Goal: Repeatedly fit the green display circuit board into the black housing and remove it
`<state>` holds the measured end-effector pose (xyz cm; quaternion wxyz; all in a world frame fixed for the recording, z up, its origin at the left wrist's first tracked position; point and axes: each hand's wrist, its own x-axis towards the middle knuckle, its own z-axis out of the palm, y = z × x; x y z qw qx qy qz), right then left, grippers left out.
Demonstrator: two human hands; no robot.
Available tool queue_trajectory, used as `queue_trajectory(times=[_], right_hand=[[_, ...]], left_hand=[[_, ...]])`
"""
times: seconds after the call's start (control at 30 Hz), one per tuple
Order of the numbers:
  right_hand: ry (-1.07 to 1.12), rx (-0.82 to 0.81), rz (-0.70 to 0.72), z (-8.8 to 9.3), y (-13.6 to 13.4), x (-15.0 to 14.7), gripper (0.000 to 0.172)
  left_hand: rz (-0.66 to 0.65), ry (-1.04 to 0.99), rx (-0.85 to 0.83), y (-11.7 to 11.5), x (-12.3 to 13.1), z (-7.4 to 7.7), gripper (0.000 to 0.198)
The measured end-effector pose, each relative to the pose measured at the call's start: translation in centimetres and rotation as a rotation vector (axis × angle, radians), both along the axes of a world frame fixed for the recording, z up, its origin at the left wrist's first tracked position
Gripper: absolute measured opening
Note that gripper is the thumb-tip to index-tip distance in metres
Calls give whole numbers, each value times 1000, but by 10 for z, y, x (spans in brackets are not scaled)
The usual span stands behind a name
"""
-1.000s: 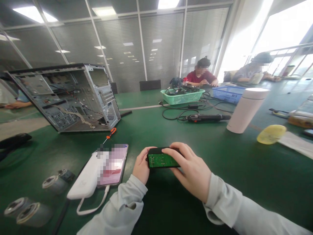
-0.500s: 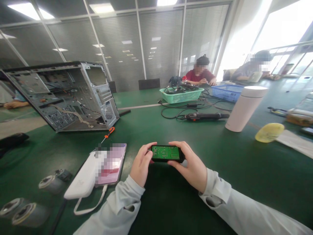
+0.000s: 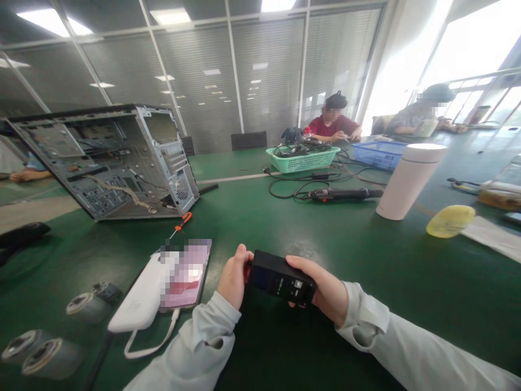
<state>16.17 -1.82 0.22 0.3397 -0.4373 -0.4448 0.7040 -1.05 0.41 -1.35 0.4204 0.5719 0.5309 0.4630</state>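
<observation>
A small black box-shaped electronic device [image 3: 280, 278] is held above the green tabletop. White markings and a dark, screen-like area show on the side turned towards me. My right hand [image 3: 325, 288] is closed round its right end, thumb along the upper edge. At the other end my left hand [image 3: 233, 278] is closed, its fingertips against the device and partly hidden. A bit of red shows by those fingers; I cannot tell what it is. Left of my hands lie a phone [image 3: 190, 285] and a white power bank [image 3: 140, 298] with a short white cable.
An opened computer case [image 3: 179, 179] stands at the left, with an orange-handled screwdriver [image 3: 182, 221] before it. Metal cylinders [image 3: 52, 358] sit front left. Farther back are a green basket [image 3: 301, 161], a black electric screwdriver [image 3: 345, 194] and a pale bottle [image 3: 409, 184]. Other people sit across.
The device has been turned over: its green circuit board faced me before, and now the marked black side does. My left hand has shifted its fingers at the left end.
</observation>
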Motion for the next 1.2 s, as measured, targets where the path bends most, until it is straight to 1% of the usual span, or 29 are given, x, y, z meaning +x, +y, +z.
queue_trajectory(times=[0.07, 0.13, 0.17, 0.23, 0.3, 0.33, 0.4, 0.47, 0.53, 0.6, 0.63, 0.7, 0.77, 0.87, 1.07, 1.2], right_hand=[[101, -218, 62, 3, -2, -1, 40], [199, -365, 115, 6, -2, 0, 46], [232, -403, 131, 8, -2, 1, 48], [258, -446, 138, 10, -1, 1, 49], [220, -450, 111, 9, 1, 2, 47], [170, -399, 84, 8, 2, 3, 44], [36, -212, 16, 5, 6, 5, 39], [-100, 60, -54, 0, 9, 9, 44], [-221, 373, -95, -4, 12, 14, 48], [-307, 659, -124, -7, 15, 20, 46], [-331, 761, -135, -8, 15, 22, 46], [-327, 837, -157, -10, 16, 25, 49], [-316, 864, -167, -13, 17, 26, 52], [-318, 918, -167, -15, 17, 27, 51], [-288, 928, -167, -14, 17, 27, 46], [-315, 964, -183, -13, 16, 28, 46]], left_hand=[[25, 27, -11, 0, 1, -1, 63], [60, 77, 14, -1, 2, -1, 63], [64, 85, 31, -1, 2, -1, 63], [31, 61, 71, -1, 3, -1, 63], [8, 12, 84, 0, 3, -3, 62], [7, -8, 80, 1, 2, -3, 63], [-4, -24, 64, 1, 1, -5, 63], [-41, 7, 76, 1, 0, -5, 57], [-72, 62, 130, -1, 0, -4, 46], [-96, 92, 177, -4, 0, -2, 36], [-111, 93, 183, -5, 1, 0, 34], [-143, 89, 166, -6, 3, 1, 30], [-163, 96, 145, -6, 5, 2, 25], [-173, 90, 117, -5, 7, 3, 22], [-148, 26, 57, -5, 7, 6, 25], [-154, 82, 111, -7, 6, 6, 23]])
